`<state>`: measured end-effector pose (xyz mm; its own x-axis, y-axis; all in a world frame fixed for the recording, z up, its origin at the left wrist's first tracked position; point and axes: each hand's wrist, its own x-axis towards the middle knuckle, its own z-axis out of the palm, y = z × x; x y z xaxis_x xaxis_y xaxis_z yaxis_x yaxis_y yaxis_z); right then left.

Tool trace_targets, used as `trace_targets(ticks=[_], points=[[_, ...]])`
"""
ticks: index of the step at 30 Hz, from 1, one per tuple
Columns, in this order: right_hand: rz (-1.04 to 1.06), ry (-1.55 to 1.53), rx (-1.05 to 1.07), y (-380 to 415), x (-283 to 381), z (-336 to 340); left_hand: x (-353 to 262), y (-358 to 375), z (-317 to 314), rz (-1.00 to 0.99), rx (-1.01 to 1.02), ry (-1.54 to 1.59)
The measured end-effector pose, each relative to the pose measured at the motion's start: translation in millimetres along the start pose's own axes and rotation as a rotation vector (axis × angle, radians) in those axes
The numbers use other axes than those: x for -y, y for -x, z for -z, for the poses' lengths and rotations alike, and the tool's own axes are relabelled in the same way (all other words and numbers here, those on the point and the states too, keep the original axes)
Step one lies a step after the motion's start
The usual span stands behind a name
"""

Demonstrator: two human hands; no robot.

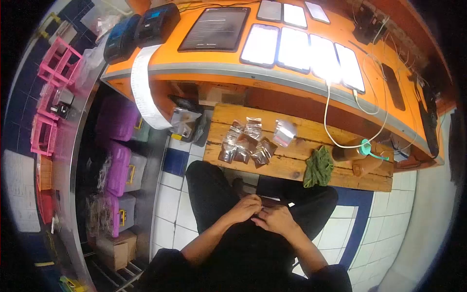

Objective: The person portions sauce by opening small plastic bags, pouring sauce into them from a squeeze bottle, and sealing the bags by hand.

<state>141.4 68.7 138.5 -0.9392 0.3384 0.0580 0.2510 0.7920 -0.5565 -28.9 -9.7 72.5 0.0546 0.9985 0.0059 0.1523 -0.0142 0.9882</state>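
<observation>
My left hand (244,209) and my right hand (277,220) meet above my lap, fingertips close together. The left fingers are curled in a pinch, and the right fingers bend towards them. Whatever lies between them, if anything, is too small to make out. In front of my knees stands a low wooden bench (296,173). On its left part lie several small clear packets (246,147) with dark brown contents. Beside them rests a pale, shiny clear packet or small stack of packets (284,133). A crumpled green cloth (318,167) sits near the bench's front edge.
Two bottles, one with a teal cap (365,147), occupy the bench's right end. Above, an orange counter (214,61) carries several lit phones (294,50), a tablet (215,29) and printers (156,24). A white cable (327,117) hangs down. Purple-lidded boxes (118,168) fill the left shelf.
</observation>
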Motion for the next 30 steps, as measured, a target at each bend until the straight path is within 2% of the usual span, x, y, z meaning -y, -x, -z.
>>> trace_targets(ticks=[3,4,6,7,9,12,15,16,19,22,25,26,29,30], points=[[-0.419,-0.555,0.139,4.5,-2.6,-3.1,-6.5,-6.6,12.2,-0.042,0.035,-0.042],[-0.539,-0.794,0.205,6.8,-5.8,-9.9,-26.0,-11.0,15.1,0.125,0.016,-0.167],[-0.54,-1.13,0.157,10.7,-1.1,2.7,-62.2,-16.1,17.9,0.461,-0.022,-0.415],[-0.538,-1.299,0.129,9.9,2.3,10.0,-60.0,-16.6,19.3,0.467,-0.005,-0.446],[-0.534,-1.412,0.184,21.4,-10.0,4.7,-53.3,-17.9,21.6,0.475,0.036,-0.508],[-0.596,-1.554,0.15,43.3,-29.3,-9.2,-62.5,-16.9,18.8,-0.004,0.116,-0.637],[-0.641,-1.575,0.125,45.9,-37.3,-6.6,-62.3,-16.4,0.8,-0.134,0.171,-0.703],[-0.645,-1.562,0.127,42.6,-39.1,-2.2,-67.6,-18.5,-0.8,-0.04,0.202,-0.619],[-0.654,-1.58,0.101,39.7,-45.6,3.4,-66.1,-25.7,-6.7,0.049,0.159,-0.507],[-0.683,-1.419,0.059,34.0,-51.6,7.7,-68.1,-30.2,-11.1,0.152,0.126,-0.534],[-0.784,-1.047,-0.334,26.1,-87.8,11.7,-39.3,-29.0,-15.9,0.339,0.005,-0.223],[-0.845,-0.661,-0.428,22.6,-104.2,17.0,1.6,-25.0,-30.7,0.346,-0.071,0.077],[-0.873,0.667,-0.582,21.7,-157.3,4.6,16.0,-19.3,-28.6,0.757,-0.08,0.948],[-0.89,0.67,-0.517,29.2,-185.2,-12.3,13.6,-18.2,-33.2,0.762,-0.116,1.012]])
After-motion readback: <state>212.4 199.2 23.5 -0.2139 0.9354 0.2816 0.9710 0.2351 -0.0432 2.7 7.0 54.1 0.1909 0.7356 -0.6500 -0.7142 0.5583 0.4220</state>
